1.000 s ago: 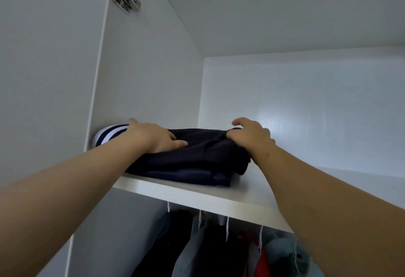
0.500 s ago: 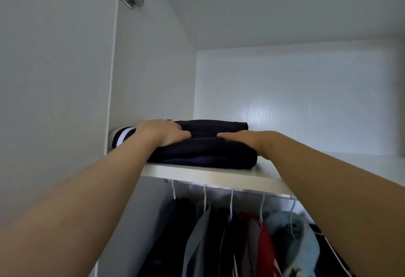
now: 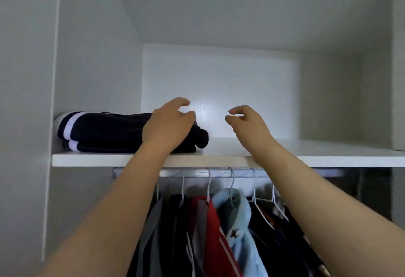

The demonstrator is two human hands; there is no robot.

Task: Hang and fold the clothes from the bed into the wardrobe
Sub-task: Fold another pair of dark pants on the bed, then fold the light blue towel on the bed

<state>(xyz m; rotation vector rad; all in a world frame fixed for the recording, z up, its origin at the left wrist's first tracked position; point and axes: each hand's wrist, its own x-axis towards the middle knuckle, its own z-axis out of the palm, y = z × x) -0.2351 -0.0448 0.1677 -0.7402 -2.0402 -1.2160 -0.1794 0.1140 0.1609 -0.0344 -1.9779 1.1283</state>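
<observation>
Folded garment (image 3: 105, 132) on shelf (image 3: 317, 159), at left.
Left hand (image 3: 168, 127) above garment's right end; right hand (image 3: 248, 123) further right, over shelf. Fingers (image 3: 181, 102) of both loosely curled, grasping nothing.

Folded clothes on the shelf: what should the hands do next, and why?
The folded clothes lie flat on the shelf, and the left hand and right hand hold nothing, so I would probably draw both back out for the next garment.
</observation>
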